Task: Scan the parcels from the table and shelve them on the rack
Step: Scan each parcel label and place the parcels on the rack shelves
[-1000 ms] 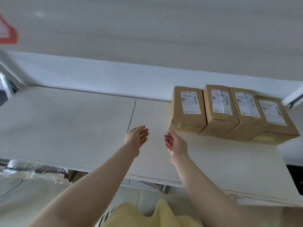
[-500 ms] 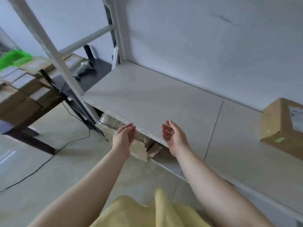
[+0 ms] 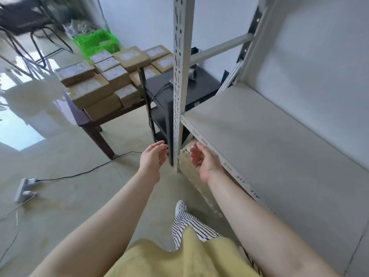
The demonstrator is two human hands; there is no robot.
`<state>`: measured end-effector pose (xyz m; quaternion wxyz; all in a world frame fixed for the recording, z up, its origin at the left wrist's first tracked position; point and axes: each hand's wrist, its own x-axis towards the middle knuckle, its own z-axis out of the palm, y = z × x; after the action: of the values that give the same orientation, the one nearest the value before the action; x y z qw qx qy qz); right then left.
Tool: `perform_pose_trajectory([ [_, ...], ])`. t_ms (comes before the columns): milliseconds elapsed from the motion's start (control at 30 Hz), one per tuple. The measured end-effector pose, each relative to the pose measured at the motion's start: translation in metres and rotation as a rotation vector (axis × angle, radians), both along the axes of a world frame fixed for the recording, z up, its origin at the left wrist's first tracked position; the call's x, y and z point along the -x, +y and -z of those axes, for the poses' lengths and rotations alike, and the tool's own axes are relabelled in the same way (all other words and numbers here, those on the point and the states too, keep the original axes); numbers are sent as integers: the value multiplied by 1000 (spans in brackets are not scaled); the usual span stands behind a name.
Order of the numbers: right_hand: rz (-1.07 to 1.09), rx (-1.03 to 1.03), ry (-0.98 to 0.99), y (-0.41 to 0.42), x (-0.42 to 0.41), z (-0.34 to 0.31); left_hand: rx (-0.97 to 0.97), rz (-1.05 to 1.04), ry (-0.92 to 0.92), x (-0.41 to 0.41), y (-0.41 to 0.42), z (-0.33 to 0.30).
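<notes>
**A:** Parcels point(image 3: 111, 76): where are they, and why are both hands bare?

**B:** They're stacked on the dark wooden table point(image 3: 87, 120), covering its top to the near edge, well away from the hands. The left hand point(image 3: 152, 158) and right hand point(image 3: 205, 160) hang in front of the body with palms facing each other and fingers loosely spread, holding nothing. My guess is they're held ready to take the next box from both sides.

**A:** Which way do the boxes lie?

**B:** Flat, labels up, long axes mostly running from the table's near-left edge toward its far-right corner. Blur hides the print.

**A:** And the rack?

**B:** The rack upright point(image 3: 180, 76) stands between the hands and the table. The rack shelf point(image 3: 279, 146) to the right shows only bare board, with numbered tags along its front edge.
</notes>
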<state>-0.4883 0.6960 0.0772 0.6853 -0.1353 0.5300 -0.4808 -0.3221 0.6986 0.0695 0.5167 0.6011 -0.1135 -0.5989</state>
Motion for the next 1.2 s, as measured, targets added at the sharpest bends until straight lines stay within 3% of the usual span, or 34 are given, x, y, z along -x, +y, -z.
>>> perform_pose_trajectory([
  [567, -212, -41, -33, -232, -179, -10, 45, -163, 74, -145, -221, -6],
  [933, 138, -40, -79, -402, -281, -19, 79, 20, -12, -287, -393, -20],
  [1200, 238, -52, -58, -497, -314, -23, 48, 174, -95, -350, -498, -25],
])
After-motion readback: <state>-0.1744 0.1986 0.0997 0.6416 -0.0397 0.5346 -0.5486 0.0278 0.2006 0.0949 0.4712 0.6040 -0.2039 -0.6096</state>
